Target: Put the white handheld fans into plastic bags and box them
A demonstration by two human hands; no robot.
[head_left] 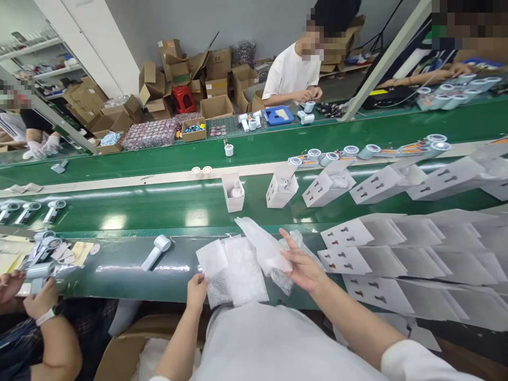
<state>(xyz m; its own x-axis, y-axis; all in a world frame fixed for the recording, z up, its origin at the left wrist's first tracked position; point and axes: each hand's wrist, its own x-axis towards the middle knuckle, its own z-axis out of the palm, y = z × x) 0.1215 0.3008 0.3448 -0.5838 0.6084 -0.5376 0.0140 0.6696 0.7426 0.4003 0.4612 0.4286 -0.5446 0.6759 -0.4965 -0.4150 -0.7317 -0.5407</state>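
My left hand (197,291) pinches the left edge of a white bubble-wrap sheet (216,272) at the bench's near edge. Beside that sheet lies a stack of similar wrap (246,271). My right hand (302,264) has its index finger raised and holds a white foam pouch (265,248) between thumb and fingers, tilted up to the left. More crumpled clear wrap (286,280) lies under and behind this hand. A light blue handheld fan (156,253) rests on the bench left of the wrap, touched by neither hand.
Open white boxes (233,193) stand along the green conveyor (178,203). Rows of white boxes (381,262) fill the right side. At left, a co-worker's hands (42,301) hold a fan. Across the line sits a person in white (293,74). Cartons (217,107) are behind.
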